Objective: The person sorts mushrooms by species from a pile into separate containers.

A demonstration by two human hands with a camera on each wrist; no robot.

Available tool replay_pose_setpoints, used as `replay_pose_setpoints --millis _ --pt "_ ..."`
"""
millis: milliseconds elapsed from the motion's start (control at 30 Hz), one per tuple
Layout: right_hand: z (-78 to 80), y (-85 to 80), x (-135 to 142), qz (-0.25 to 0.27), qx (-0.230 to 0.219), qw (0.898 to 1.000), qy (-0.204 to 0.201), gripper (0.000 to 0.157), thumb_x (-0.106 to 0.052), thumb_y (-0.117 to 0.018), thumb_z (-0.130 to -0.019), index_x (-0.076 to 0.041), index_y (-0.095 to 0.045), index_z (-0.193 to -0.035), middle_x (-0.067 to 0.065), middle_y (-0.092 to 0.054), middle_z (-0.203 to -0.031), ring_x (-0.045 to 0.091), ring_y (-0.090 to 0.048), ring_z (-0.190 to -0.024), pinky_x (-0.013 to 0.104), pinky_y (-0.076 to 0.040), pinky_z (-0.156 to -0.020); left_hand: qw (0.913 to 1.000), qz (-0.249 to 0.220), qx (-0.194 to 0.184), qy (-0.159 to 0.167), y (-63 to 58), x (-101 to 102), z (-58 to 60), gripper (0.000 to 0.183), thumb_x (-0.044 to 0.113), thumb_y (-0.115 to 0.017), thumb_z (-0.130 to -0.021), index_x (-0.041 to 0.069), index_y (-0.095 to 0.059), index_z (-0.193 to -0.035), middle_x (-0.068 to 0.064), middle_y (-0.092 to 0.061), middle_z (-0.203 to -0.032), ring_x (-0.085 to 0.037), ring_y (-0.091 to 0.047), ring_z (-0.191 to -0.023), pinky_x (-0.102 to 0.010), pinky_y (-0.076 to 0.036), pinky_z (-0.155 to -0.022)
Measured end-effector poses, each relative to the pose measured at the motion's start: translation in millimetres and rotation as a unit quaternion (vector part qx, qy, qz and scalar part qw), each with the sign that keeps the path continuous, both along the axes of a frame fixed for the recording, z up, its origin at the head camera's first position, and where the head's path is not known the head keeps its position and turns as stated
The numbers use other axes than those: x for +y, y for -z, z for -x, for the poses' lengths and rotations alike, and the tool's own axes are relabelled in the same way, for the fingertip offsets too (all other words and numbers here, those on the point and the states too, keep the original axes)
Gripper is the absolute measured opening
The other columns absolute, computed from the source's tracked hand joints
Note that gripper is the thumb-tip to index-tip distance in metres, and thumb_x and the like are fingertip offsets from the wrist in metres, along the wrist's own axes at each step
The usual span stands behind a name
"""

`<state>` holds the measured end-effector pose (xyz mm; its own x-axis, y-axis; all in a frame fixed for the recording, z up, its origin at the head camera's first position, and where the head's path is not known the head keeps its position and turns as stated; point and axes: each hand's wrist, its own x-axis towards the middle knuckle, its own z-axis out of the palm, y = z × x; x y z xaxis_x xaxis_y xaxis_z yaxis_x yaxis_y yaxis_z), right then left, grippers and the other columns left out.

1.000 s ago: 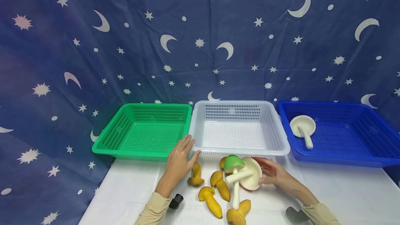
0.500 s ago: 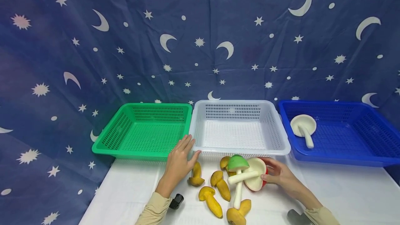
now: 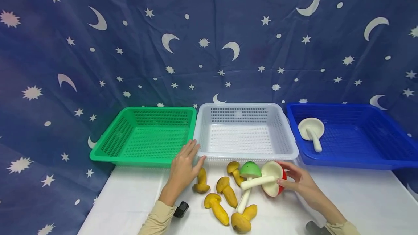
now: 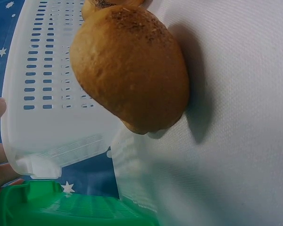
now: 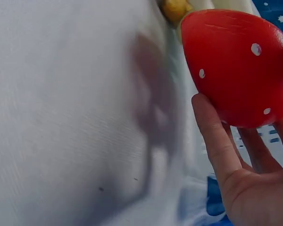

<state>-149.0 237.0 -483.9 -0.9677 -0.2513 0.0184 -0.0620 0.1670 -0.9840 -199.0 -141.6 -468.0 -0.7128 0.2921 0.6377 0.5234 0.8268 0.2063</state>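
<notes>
The right hand (image 3: pixel 302 184) pinches the red mushroom (image 3: pixel 271 171) by its cap, near of the white basket (image 3: pixel 248 155); the left hand (image 3: pixel 182 168), fingers extended, lies at the near-left corner. Caution: crossed stems may drag the green mushroom (image 3: pixel 250 169) sideways.

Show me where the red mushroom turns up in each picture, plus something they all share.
Head: the red mushroom is low, right of centre, pale underside showing, in the right hand.
Left wrist: not in it.
Right wrist: upper right, red cap with white spots.
Shared landmark: the starry blue cloth, filling the head view's top, left wrist's left edge, right wrist's top right corner.
</notes>
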Motion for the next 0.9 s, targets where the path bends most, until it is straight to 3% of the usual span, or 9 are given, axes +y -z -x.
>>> replay_pose_setpoints --millis 267,633,900 --pt "-6.4 -16.0 9.6 -0.049 0.007 0.998 0.032 0.057 -0.015 -0.069 -0.075 -0.013 -0.045 -0.127 0.008 -0.049 -0.12 0.015 -0.053 -0.101 0.032 -0.048 -0.076 1.0 -0.001 0.002 0.0 -0.2 -0.6 0.2 0.048 0.039 -0.054 -0.084 0.002 -0.058 -0.114 -0.015 -0.048 -0.126 -0.027 -0.041 -0.119 -0.041 -0.034 -0.097" --pt "-16.8 -46.3 26.2 -0.084 0.04 0.995 0.026 0.055 -0.012 -0.066 -0.077 -0.011 -0.044 -0.128 0.01 -0.05 -0.118 0.01 -0.053 -0.101 0.029 -0.048 -0.075 1.0 -0.002 0.007 -0.002 1.1 -2.1 1.3 0.047 0.038 -0.057 -0.083 0.002 -0.058 -0.114 -0.014 -0.049 -0.125 -0.027 -0.042 -0.118 -0.041 -0.035 -0.096" --pt "-21.4 -59.0 38.9 -0.108 0.057 0.992 0.029 0.054 -0.011 -0.065 -0.079 -0.013 -0.044 -0.128 0.007 -0.05 -0.119 0.012 -0.053 -0.101 0.027 -0.048 -0.075 1.0 -0.003 0.005 -0.004 0.1 -0.7 0.0 0.047 0.038 -0.056 -0.083 0.002 -0.059 -0.114 -0.014 -0.049 -0.125 -0.026 -0.042 -0.118 -0.04 -0.034 -0.097"
